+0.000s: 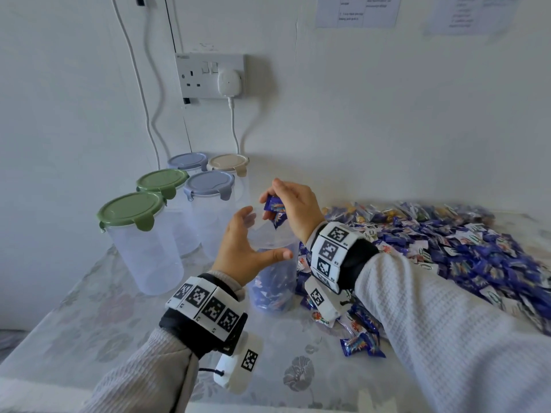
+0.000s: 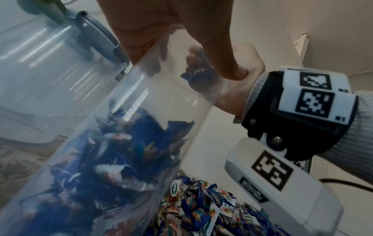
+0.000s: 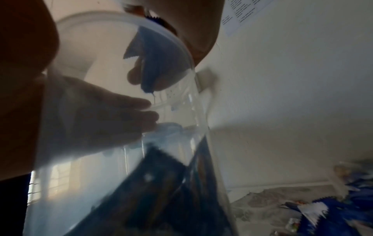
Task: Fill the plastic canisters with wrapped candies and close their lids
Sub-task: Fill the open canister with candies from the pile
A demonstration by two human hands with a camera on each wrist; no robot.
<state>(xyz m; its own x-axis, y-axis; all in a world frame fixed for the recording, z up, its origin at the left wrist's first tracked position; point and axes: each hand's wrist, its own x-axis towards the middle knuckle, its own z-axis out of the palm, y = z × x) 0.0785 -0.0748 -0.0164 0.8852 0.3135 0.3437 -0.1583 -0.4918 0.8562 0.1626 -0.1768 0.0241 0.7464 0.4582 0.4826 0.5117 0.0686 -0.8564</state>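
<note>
Centre of the head frame | left hand (image 1: 238, 251) is gripping the open clear plastic canister (image 1: 272, 278), roughly half full | right hand (image 1: 293, 208) is pinching blue wrapped candies (image 1: 275, 208) above its mouth | advice: release them inside the rim.

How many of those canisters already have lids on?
5 lidded canisters stand left of the open one: two green, front and behind it; two blue, middle and back; one beige, back right. None looks hidden.
</note>
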